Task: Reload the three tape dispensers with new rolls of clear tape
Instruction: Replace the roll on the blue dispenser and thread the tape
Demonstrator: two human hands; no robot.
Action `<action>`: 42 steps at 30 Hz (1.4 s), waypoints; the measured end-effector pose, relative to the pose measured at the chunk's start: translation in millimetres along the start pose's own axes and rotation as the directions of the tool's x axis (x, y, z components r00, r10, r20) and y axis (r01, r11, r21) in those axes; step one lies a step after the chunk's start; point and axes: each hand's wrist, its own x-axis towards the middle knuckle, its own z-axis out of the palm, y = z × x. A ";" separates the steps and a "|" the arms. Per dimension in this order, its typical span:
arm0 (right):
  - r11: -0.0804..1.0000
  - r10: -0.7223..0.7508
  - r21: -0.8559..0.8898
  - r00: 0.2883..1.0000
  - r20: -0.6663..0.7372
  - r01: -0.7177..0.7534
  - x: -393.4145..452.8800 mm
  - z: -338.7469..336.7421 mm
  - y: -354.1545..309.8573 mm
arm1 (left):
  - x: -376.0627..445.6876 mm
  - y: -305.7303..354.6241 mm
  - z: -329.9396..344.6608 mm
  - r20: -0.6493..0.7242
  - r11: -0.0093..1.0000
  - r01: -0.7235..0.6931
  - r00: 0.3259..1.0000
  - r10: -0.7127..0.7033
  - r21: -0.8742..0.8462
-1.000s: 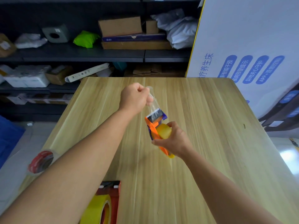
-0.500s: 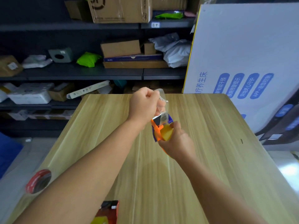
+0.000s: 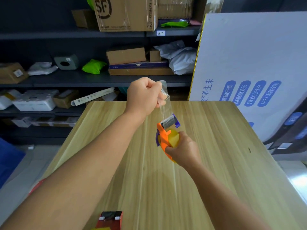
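Note:
My right hand grips an orange and purple tape dispenser above the wooden table; a yellowish roll of clear tape sits in it. A strip of clear tape runs up from the dispenser's blade to my left hand, whose curled fingers pinch its free end. A red tape dispenser with a yellowish roll lies at the near edge of the table, partly cut off by the frame. The edge of a red-cored roll shows beside my left forearm.
Dark shelves behind the table hold cardboard boxes, white parcels and a green bag. A large white printed carton stands against the table's right side.
The view has tilted upward, so the shelves show more and the red dispenser sits lower. My left hand has drawn the tape strip out longer, up and away from the dispenser.

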 end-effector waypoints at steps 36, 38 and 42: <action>0.954 -0.047 0.299 0.988 0.148 0.001 -22.6 -11.1 23.0 | 0.0 -54.3 -36.7 0.006 0.889 0.453 0.891 -0.454 -0.068; 0.939 -0.031 0.343 0.986 0.164 -0.028 -21.9 -10.3 21.8 | -13.0 -66.4 -26.2 0.082 0.834 0.548 0.836 -0.543 -0.062; 0.914 -0.031 0.404 0.983 0.180 -0.045 -18.9 -9.8 19.6 | -33.8 -85.9 -6.5 0.181 0.745 0.665 0.740 -0.648 -0.052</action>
